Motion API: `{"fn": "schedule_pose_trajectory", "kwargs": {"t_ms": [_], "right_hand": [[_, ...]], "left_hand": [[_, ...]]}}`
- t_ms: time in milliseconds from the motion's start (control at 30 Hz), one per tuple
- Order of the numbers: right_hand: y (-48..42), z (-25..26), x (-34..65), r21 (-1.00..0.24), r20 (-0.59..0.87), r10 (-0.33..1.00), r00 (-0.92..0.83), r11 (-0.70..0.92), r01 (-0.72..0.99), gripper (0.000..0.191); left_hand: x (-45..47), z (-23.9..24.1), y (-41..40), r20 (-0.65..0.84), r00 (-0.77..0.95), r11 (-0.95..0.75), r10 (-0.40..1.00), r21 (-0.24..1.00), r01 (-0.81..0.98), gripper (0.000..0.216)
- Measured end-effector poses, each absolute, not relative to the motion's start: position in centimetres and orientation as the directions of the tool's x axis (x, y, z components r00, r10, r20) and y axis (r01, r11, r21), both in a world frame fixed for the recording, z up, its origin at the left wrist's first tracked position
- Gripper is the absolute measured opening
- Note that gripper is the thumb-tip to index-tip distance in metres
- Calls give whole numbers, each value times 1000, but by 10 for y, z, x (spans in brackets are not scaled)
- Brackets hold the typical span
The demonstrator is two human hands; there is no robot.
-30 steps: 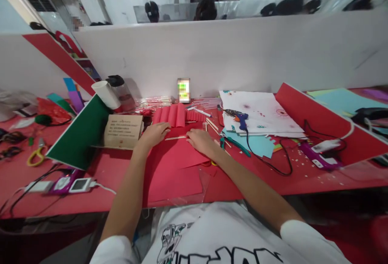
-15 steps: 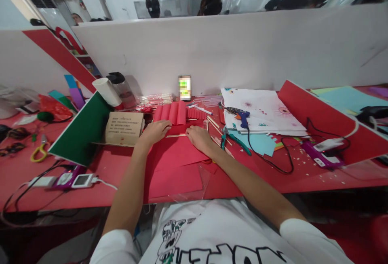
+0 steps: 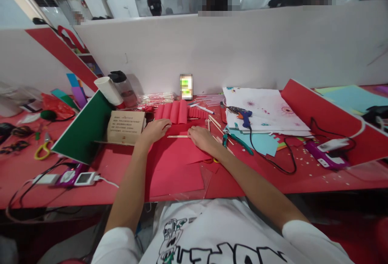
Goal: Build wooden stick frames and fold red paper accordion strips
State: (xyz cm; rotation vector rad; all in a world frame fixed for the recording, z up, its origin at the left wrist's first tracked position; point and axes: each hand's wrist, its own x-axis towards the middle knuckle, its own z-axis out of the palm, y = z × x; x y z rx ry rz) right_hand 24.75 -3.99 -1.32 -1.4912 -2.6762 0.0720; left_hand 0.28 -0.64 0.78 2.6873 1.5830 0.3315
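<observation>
A sheet of red paper lies flat on the table in front of me, and a thin pale wooden stick rests crosswise on its far part. My left hand is closed at the paper's far left side, fingertips pointing inward, just beyond the stick's left end. At the far right side my right hand has its fingers curled down on the paper, touching the stick's right end. The undersides of both hands are hidden. Just behind them sit several red paper rolls.
Right of my hands are pliers, loose sticks and a blue glue gun with a trailing cord. Leftward stand a cardboard box, a green board and a bottle. A phone leans on the partition.
The whole view has shifted slightly, moving things a little to the right. Both hands stay at the far part of the paper, with the stick between them.
</observation>
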Motion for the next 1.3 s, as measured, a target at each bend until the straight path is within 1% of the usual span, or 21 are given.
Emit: {"fn": "schedule_pose_trajectory", "kwargs": {"t_ms": [167,267,333,400,433,500,567,633,700,833,1000,1133,1300], "right_hand": [[-53,-8,254,-202,11,804,-595,584,786,19],[-56,-9,256,-245,-6,786,-618,598,763,17],[-53,-7,262,-282,-5,795,-607,582,763,16],[-47,-1,274,-307,16,840,-543,521,797,16],[-43,3,283,-301,33,878,-478,465,833,16],[-36,10,306,-253,74,961,-268,278,927,20],[-30,14,329,-207,113,991,-73,96,974,23],[-26,12,349,-162,69,997,38,-26,986,22],[-21,8,361,-120,16,995,101,-99,988,23],[-15,-1,362,-50,-24,993,120,-121,991,26],[-12,-5,353,2,-21,995,93,-93,996,30],[-12,-7,352,28,-23,996,84,-83,996,32],[-11,-9,350,26,-9,997,75,-75,997,28]], "left_hand": [[2,7,-6,176,467,-490,866,120,863,27],[2,7,-6,182,472,-496,863,124,859,28],[2,7,-7,186,472,-498,862,126,858,28],[2,8,-7,185,465,-490,866,126,862,28],[2,8,-7,182,461,-486,868,125,865,27],[2,9,-7,175,462,-484,870,122,866,28],[3,10,-7,170,467,-489,868,123,864,28],[3,10,-6,168,469,-491,867,130,861,28],[3,10,-6,169,469,-492,867,138,860,28],[2,9,-5,180,475,-501,861,143,854,28],[0,6,-2,175,477,-500,862,133,856,28],[0,5,0,184,478,-505,859,142,851,27],[1,4,-1,184,466,-494,865,155,856,28]]}}
